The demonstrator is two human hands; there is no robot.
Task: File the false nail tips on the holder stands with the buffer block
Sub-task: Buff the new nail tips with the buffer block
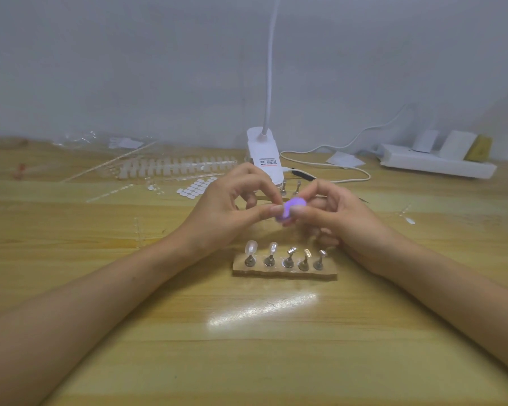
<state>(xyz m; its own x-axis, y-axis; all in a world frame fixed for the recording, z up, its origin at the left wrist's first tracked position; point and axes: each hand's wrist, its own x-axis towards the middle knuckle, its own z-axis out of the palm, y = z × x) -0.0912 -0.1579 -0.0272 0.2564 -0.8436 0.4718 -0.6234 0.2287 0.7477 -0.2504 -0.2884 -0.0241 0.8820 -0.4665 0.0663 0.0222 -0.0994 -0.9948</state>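
Observation:
A small purple buffer block (291,210) is held above the table between both hands. My right hand (335,212) grips it with thumb and curled fingers. My left hand (232,200) pinches something small against the block's left side; what it is I cannot tell. Below the hands, a holder base (285,273) carries several metal stands in a row. The two left stands bear clear nail tips (250,248), (272,248); the other stands (305,257) show bare metal tops.
A white clip lamp (264,153) with cable stands behind the hands. Strips of spare nail tips (170,167) and adhesive tabs (195,187) lie at the back left. A white power strip (434,162) sits at the back right. Two loose stands (291,187) are behind the hands.

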